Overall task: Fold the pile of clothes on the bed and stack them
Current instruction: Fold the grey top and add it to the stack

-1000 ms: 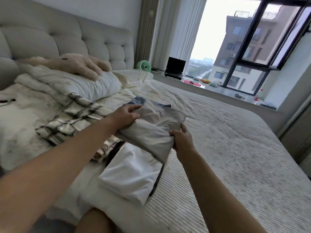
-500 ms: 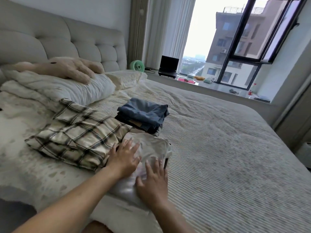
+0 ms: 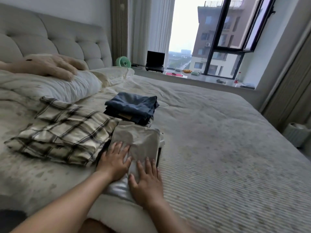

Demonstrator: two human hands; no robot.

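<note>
Plaid blanket (image 3: pixel 64 132) beside beige garment (image 3: pixel 139 138), denim stack (image 3: pixel 133 106) behind

I see a folded beige garment (image 3: pixel 141 140) topping the near stack on the bed (image 3: pixel 218 148), white cloth (image 3: pixel 117 187) beneath it. Folded navy clothes (image 3: pixel 133 105) lie just beyond; a folded plaid piece (image 3: pixel 64 130) lies left.

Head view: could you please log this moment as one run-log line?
left hand: flat on beige garment | right hand: flat, pressing | stack: white garment beneath
</note>
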